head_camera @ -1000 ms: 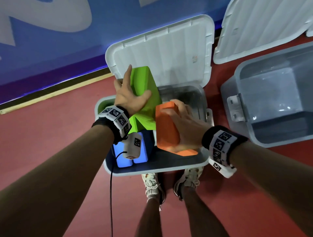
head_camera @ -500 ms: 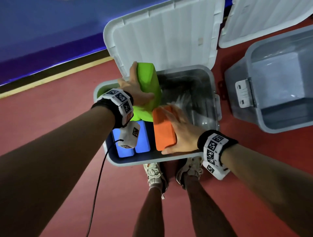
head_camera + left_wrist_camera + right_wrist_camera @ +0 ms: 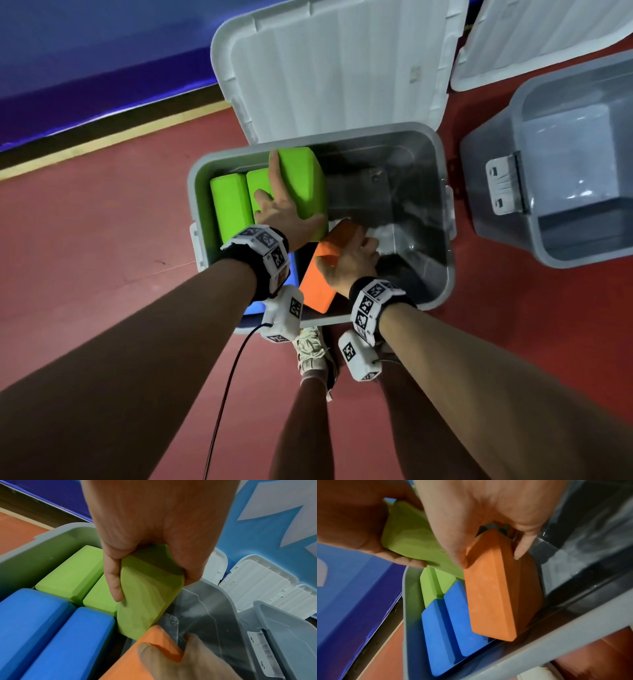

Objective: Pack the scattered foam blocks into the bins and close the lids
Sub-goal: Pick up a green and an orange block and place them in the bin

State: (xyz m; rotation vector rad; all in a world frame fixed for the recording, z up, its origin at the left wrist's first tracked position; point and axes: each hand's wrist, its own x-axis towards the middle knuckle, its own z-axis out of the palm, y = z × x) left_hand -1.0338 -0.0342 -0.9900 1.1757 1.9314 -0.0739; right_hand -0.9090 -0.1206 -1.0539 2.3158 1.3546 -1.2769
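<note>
Over the near bin (image 3: 442,219), lid (image 3: 329,68) up: left hand (image 3: 284,212) clamped on a green block (image 3: 303,181), thumb on one broad face, fingers on the other, block tilted, long axis sloping down toward the gap beside two seated greens (image 3: 68,574). Right hand (image 3: 349,260) pinching an orange block (image 3: 318,284) at its top end, long axis steeply down, low end near the front wall, just right of two blues (image 3: 450,622). Bare floor of the bin to the right of both. Left block nearer its slot, by the look of it. Count: three green, two blue, one orange; two bins, second bin (image 3: 561,171) holding no blocks, lid open.
</note>
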